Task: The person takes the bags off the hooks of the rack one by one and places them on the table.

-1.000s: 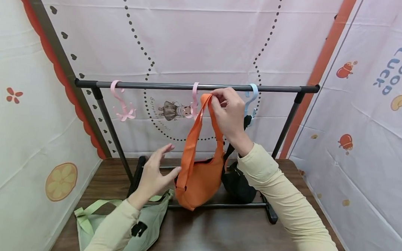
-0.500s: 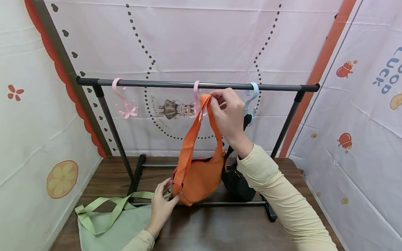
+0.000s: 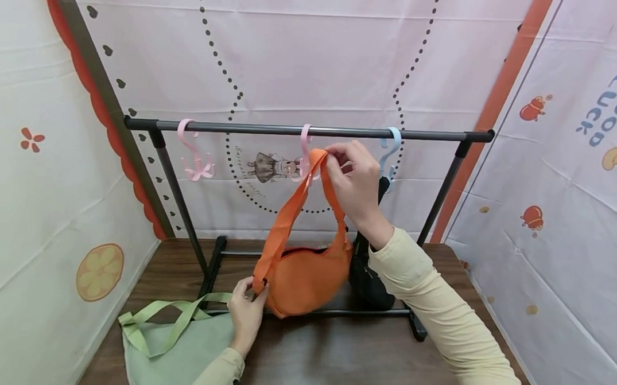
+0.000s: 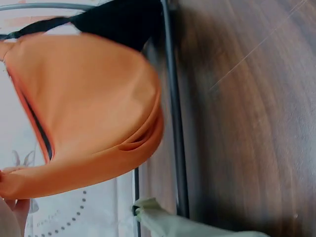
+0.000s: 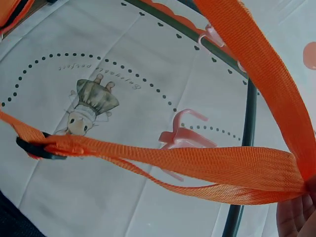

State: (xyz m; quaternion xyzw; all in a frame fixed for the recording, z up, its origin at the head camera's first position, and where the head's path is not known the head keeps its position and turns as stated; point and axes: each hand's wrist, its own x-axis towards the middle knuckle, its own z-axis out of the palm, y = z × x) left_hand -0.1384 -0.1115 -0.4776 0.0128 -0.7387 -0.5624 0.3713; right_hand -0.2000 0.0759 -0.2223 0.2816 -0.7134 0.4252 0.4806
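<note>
Though wrist-view partial, orange bag (image 3: 308, 281)

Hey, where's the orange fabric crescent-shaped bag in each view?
Head: the orange fabric crescent-shaped bag is central, slightly low.
Left wrist: its body fills much of the left half.
Right wrist: mainly its strap, across the lower middle and up the right.
Shared landmark: the white dotted cloth backdrop.

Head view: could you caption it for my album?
Right hand and left hand hold an orange bag before a black rack with hooks.
</note>
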